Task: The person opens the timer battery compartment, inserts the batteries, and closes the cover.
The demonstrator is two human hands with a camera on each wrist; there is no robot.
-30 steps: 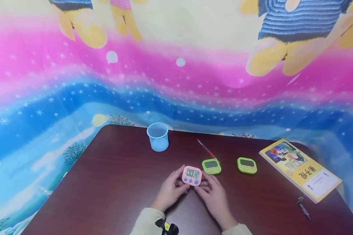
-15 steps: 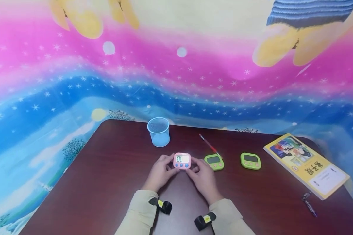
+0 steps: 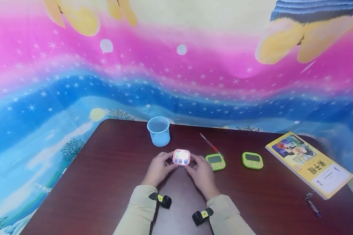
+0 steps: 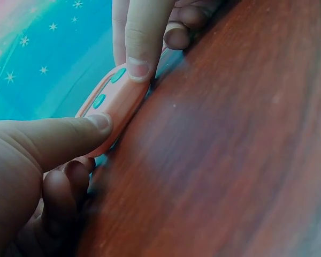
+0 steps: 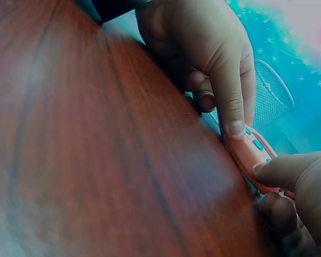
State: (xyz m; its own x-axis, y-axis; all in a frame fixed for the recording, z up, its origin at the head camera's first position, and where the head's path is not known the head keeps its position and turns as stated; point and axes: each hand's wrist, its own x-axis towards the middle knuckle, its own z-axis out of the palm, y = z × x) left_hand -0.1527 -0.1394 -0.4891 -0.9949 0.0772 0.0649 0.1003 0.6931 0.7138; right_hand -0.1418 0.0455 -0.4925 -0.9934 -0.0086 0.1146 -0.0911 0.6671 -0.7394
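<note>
Both hands hold a small pink digital timer (image 3: 181, 157) with blue buttons, close over the dark wooden table (image 3: 111, 163). My left hand (image 3: 158, 169) pinches its left side, and my right hand (image 3: 203, 173) pinches the right side. In the left wrist view both thumbs press the lower front edge of the pink timer (image 4: 117, 101). Its screen is washed out by glare, with one digit showing at the left. A green timer (image 3: 215, 161) lies just beyond the right hand, which partly covers it. Another green timer (image 3: 252, 160) lies farther right.
A light blue mesh pen holder (image 3: 159, 132) stands behind the hands near the table's back edge. A thin red brush-like stick (image 3: 210, 143) lies behind the nearer green timer. At the right are a yellow book (image 3: 310, 164) and a pen (image 3: 312, 204).
Both hands have carried the pink timer forward and slightly left, away from the body. Its display went from readable digits to mostly glare. The head view has tilted down a little.
</note>
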